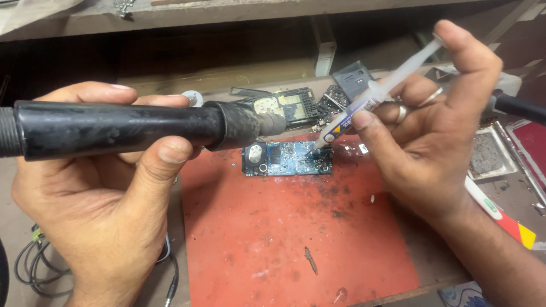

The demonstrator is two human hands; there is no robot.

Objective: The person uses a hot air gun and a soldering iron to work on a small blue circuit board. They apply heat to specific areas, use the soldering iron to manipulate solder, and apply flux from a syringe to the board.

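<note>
From the head camera, the left hand (108,199) is wrapping its fingers and thumb around a thick black tool handle (114,129), its nozzle hanging just above a small blue circuit board (287,158). The right hand (438,125) is pinching a clear syringe (372,94), thumb on the plunger, tip touching the board, which is lying on a worn red mat (284,239)

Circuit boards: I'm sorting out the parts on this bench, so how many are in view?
2. A blue circuit board lies on the red mat under the syringe tip; a second board sits behind it. Others may be hidden.
</note>
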